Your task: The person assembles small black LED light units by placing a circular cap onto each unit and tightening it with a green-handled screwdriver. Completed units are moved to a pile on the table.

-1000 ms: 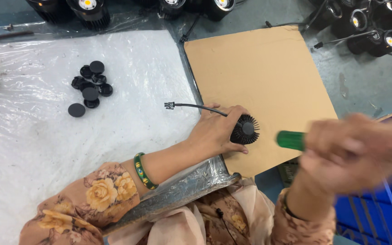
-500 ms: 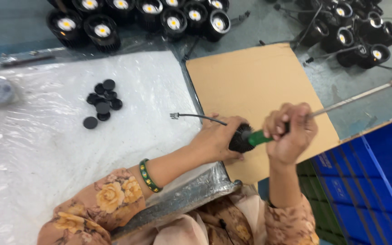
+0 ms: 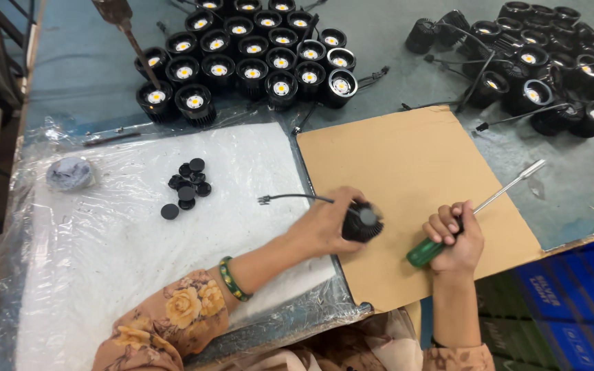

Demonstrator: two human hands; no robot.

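My left hand [image 3: 324, 223] grips a black finned lamp body [image 3: 364, 221] on the brown cardboard sheet [image 3: 407, 158]; its black cable with a small plug [image 3: 290, 197] trails left over the white foam pad. My right hand [image 3: 454, 237] rests on the cardboard, closed around a green-handled screwdriver [image 3: 472, 209] whose long metal shaft points up and right, away from the lamp body.
Several small black round caps [image 3: 185, 187] lie on the plastic-covered white foam pad [image 3: 104, 247]. Rows of black spot lamps [image 3: 249, 58] stand at the back, another pile [image 3: 544, 62] at the back right. A powered screwdriver [image 3: 128, 31] hangs at top left. Blue crates [image 3: 565, 302] sit at lower right.
My right hand has drawn away from the lamp body to the right and lowered onto the cardboard with the screwdriver. The view has shifted to show more of the bench.
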